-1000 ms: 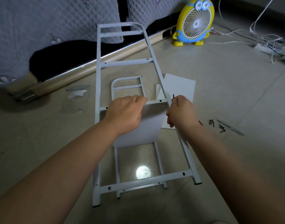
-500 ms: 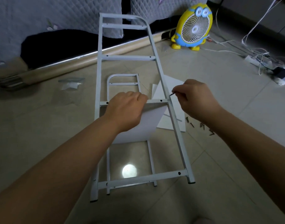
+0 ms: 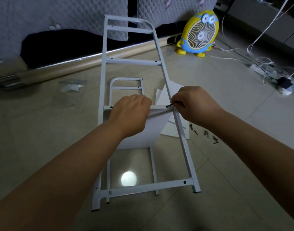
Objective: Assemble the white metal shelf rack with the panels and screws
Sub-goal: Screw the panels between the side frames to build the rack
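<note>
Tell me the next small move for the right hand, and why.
Probably ease the screw straight into the right-end hole of the crossbar and start twisting it. The right hand pinches the screw with its tip at that hole, not visibly seated, and the left hand grips the crossbar against the white panel, which seems lined up.

The pale tiled floor (image 3: 226,100) carried a white side frame (image 3: 124,79) lying flat, white panels (image 3: 171,130) just right of it, and loose dark screws (image 3: 206,133) near those. A clear plastic bag (image 3: 71,87) lay left; a yellow fan (image 3: 198,35) and power strip (image 3: 257,69) stood farther back.
</note>
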The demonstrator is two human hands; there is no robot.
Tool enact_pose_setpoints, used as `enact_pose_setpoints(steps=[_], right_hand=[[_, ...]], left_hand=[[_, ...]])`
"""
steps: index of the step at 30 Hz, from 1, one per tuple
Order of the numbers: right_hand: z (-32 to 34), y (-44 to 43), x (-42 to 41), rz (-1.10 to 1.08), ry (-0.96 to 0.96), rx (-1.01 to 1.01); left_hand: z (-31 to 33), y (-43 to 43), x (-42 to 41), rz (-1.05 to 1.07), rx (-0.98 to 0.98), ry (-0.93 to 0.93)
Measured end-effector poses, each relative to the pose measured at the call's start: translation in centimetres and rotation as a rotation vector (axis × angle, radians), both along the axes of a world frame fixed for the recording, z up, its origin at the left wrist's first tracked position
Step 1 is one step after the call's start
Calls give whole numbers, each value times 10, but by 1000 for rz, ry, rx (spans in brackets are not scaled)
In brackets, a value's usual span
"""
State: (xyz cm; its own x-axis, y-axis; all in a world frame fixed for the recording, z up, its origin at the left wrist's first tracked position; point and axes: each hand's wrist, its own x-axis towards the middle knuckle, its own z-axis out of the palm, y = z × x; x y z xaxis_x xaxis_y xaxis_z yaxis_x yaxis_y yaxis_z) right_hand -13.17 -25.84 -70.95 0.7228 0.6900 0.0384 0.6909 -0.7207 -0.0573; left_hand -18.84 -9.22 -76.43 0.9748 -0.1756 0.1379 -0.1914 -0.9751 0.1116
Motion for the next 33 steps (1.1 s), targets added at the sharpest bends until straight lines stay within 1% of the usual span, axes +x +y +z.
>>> enact_pose_setpoints(steps=[4,8,14,18,20,22,30,33], right_hand=[[0,1,0,28,21,9],[-2,6,0,32,39,-76],[0,14,8,48,38,-174],[4,22,8,102,71,-277],[6,24,7,115,64,-317],[8,24,6,80,52,-361],[6,26,5,70,57,-439],[5,29,6,48,71,-409]], left_hand=[[-2,-1,0,-2,13,10],[-6,0,0,-30,-16,-73],[-2,-1,2,3,27,2],[-2,-3,-2,-30,25,-99],[-1,-4,-4,-9,17,-33],[-1,-3,-3,15,26,28],[5,-3,-2,25,31,88],[4,-3,-1,33,35,93]])
